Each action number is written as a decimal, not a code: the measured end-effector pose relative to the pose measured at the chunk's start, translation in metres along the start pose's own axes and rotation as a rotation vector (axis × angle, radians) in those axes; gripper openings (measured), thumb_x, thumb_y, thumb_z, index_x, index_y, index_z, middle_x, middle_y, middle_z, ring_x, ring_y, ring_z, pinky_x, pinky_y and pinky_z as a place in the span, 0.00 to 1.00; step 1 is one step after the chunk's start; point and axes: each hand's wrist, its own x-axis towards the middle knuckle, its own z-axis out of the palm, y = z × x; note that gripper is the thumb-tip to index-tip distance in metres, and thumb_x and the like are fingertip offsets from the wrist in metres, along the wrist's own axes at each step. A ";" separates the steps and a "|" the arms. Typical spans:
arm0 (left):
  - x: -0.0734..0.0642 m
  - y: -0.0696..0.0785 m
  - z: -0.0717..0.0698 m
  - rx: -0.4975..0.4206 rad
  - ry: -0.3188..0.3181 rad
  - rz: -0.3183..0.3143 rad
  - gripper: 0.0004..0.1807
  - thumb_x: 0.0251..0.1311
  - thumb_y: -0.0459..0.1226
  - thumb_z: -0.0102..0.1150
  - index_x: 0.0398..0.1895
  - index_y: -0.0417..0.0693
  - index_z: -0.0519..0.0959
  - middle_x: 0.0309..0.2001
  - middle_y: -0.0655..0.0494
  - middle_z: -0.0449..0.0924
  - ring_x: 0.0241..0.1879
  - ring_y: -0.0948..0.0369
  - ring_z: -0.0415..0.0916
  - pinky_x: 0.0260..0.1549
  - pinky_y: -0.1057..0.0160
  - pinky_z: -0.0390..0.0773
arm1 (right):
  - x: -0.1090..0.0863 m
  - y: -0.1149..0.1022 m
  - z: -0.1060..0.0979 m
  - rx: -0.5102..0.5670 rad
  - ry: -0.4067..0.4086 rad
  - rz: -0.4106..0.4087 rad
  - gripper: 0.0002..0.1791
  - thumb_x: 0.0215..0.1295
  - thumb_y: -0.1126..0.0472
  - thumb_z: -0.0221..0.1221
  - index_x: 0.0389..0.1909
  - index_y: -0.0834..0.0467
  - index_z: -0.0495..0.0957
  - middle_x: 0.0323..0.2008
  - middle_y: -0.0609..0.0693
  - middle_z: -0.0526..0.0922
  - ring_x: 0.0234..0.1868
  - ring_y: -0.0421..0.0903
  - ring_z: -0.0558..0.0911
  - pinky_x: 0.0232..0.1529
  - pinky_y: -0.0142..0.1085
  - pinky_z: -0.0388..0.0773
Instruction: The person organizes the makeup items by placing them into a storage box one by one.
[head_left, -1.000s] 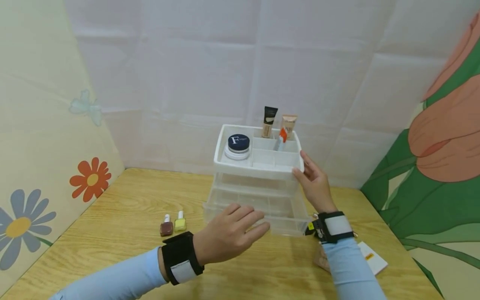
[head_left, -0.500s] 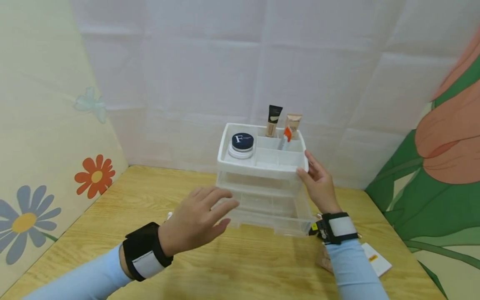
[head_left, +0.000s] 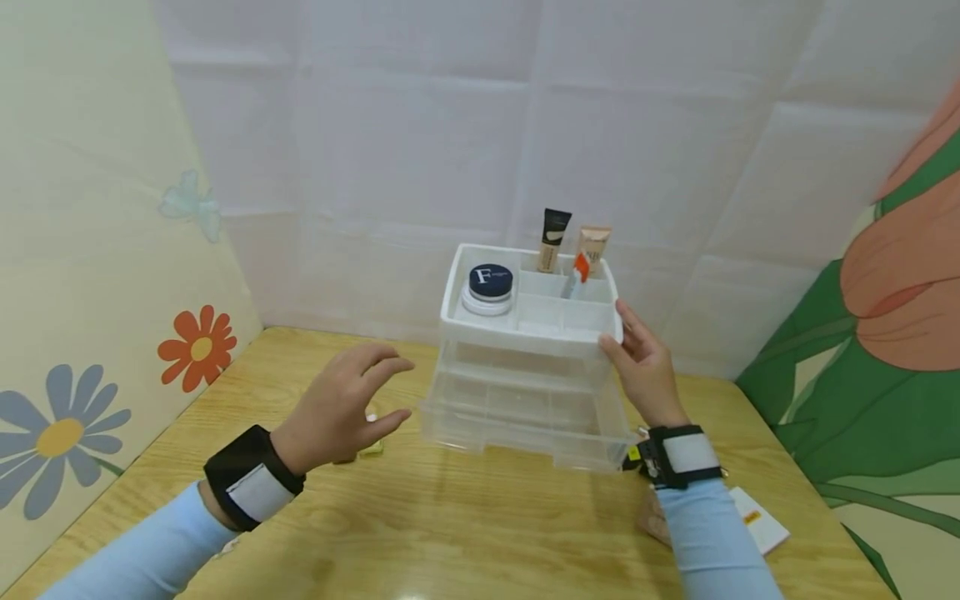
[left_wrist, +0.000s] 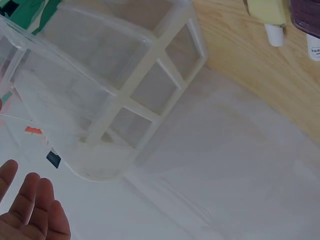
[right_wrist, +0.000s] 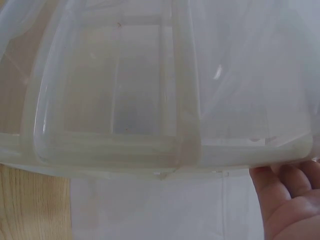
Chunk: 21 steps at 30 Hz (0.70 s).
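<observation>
A white and clear plastic drawer organizer (head_left: 532, 337) stands in the middle in the head view, its lower clear drawer (head_left: 525, 425) pulled out. My right hand (head_left: 645, 375) grips the top tray's right front corner, thumb at the front, fingers along the side. In the right wrist view, those fingers (right_wrist: 272, 190) lie against the organizer's edge. My left hand (head_left: 337, 408) is held left of the organizer, thumb and fingers apart with nothing between them. Beneath it, partly hidden, are a yellow nail polish bottle (head_left: 372, 448) and a brownish one (left_wrist: 306, 17).
On the top tray sit a dark-lidded round jar (head_left: 489, 287), a black-capped tube (head_left: 553, 240), a beige tube (head_left: 593, 246) and an orange-tipped tube (head_left: 577, 275). A white box (head_left: 757, 521) and a brownish item (head_left: 654, 518) lie by the right forearm. A white cloth (head_left: 375, 167) hangs behind.
My left hand has moved left from in front of the drawer to over the nail polish bottles, its thumb and fingers spreading apart. My right hand keeps its grip on the tray corner.
</observation>
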 end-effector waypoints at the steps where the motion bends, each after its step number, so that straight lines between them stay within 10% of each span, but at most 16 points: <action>1: -0.003 -0.002 0.001 -0.005 -0.014 -0.012 0.31 0.42 0.40 0.75 0.51 0.37 0.76 0.46 0.45 0.75 0.43 0.49 0.74 0.39 0.49 0.77 | 0.000 0.000 0.000 0.001 -0.001 -0.001 0.35 0.72 0.59 0.55 0.75 0.54 0.53 0.69 0.62 0.61 0.65 0.61 0.66 0.52 0.24 0.71; 21: -0.066 -0.034 0.049 -0.038 -0.492 -0.320 0.25 0.45 0.40 0.76 0.47 0.42 0.80 0.40 0.50 0.77 0.34 0.56 0.76 0.32 0.55 0.79 | 0.000 0.000 0.001 0.021 0.014 0.003 0.34 0.71 0.61 0.55 0.75 0.56 0.54 0.69 0.65 0.61 0.64 0.57 0.69 0.53 0.24 0.71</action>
